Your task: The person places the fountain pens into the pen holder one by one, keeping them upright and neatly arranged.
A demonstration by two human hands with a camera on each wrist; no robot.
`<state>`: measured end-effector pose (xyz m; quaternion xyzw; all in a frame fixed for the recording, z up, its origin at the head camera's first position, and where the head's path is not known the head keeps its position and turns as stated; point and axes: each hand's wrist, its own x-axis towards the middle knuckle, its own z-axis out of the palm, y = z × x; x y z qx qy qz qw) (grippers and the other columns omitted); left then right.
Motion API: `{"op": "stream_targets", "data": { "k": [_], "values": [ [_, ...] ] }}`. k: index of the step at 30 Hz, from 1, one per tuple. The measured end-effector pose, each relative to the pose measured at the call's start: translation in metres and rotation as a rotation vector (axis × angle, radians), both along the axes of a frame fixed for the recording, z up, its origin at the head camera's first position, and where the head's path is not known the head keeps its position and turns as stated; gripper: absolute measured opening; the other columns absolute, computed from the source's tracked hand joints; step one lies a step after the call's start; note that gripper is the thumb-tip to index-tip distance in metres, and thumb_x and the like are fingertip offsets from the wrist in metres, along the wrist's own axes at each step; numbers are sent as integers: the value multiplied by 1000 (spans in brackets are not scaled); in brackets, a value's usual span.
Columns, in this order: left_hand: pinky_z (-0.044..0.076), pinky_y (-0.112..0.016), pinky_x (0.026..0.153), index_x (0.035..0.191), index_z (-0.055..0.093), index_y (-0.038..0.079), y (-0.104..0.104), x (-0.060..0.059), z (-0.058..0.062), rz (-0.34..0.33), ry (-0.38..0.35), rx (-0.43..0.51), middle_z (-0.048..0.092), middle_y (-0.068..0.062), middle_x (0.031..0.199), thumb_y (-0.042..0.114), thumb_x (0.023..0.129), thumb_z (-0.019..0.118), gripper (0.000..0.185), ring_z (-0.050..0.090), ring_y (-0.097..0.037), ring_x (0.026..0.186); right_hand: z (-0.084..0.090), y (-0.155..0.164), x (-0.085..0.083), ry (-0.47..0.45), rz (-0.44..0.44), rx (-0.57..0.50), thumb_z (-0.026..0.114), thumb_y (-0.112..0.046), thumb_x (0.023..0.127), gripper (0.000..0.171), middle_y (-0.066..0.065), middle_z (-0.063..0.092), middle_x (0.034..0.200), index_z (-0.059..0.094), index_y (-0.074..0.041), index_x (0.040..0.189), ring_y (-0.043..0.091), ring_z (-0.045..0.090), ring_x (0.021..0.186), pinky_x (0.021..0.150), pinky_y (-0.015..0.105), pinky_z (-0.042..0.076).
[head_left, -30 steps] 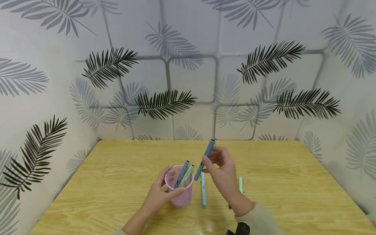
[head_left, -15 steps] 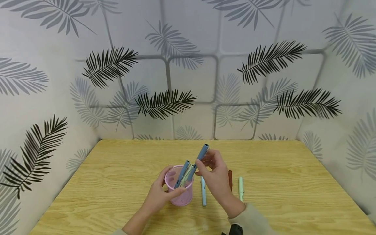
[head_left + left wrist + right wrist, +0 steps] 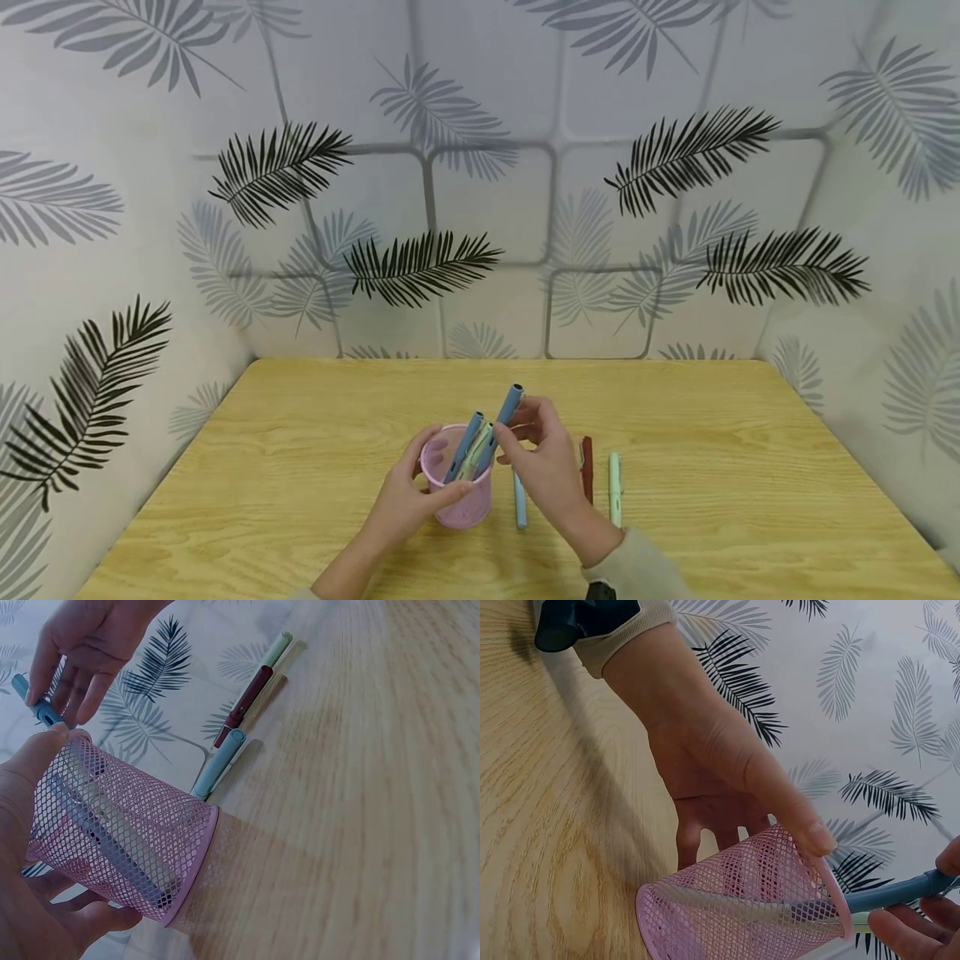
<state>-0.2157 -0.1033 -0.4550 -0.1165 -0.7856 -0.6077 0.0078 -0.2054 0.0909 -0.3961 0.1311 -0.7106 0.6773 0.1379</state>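
Note:
My left hand (image 3: 401, 498) grips a pink mesh pen holder (image 3: 463, 507) standing on the table, thumb and fingers around its side near the rim. Inside lean a blue pen (image 3: 462, 448) and a pale green pen (image 3: 472, 457). My right hand (image 3: 553, 471) pinches the upper part of another blue pen (image 3: 512, 402), which slants down past the rim into the holder. In the right wrist view, this blue pen (image 3: 891, 894) passes through the holder's mouth while the right fingertips (image 3: 904, 934) stay outside. The mesh partly veils the pens' lower ends.
Right of the holder, a light blue pen (image 3: 521, 504) lies on the wooden table (image 3: 300, 467), partly covered by the right hand. Farther right lie a dark red pen (image 3: 587, 468) and a pale green pen (image 3: 615, 485). A leaf-patterned wall (image 3: 495, 208) rises behind the table.
My right hand has moved left and down, bringing the blue pen from beside the holder into it. The dark red pen has come into fuller view. My left hand keeps its place.

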Motion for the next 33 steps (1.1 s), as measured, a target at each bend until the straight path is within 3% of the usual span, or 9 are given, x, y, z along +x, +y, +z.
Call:
{"op": "stream_targets", "data": {
  "k": [5,9,17,26,33],
  "values": [
    [50,-40,83,141,35,21,0,-1,0,-2,-14,6,45,-7,134,21,74,80,80,48,-32,116,-2,0,0,-40,-8,44,64,-2,87,28,13,56,96,51,-4,113,29,60,83,62,42,55],
    [50,-38,82,141,35,21,0,2,2,-8,-10,5,46,-7,134,23,75,79,79,48,-31,116,-5,1,1,-19,-4,90,64,-8,88,26,10,58,94,52,-7,111,23,60,80,61,38,55],
    [51,-36,81,140,35,26,0,3,3,-13,-9,-10,46,-6,133,29,75,79,78,48,-30,116,19,-2,20,-11,-13,187,61,-1,89,23,14,60,91,51,0,110,30,59,81,60,28,53],
    [49,-41,83,140,38,19,4,17,30,-17,-12,-8,46,-11,134,19,77,78,74,48,-33,115,19,5,21,-21,-53,237,60,-1,89,22,12,59,93,54,0,109,27,58,82,61,25,50],
    [50,-41,83,139,38,17,5,20,33,-13,-9,-10,47,-12,133,20,76,78,75,49,-33,114,19,9,22,-20,-67,237,61,-1,88,20,12,60,92,55,-1,107,28,59,82,61,25,50]
  ]
}}
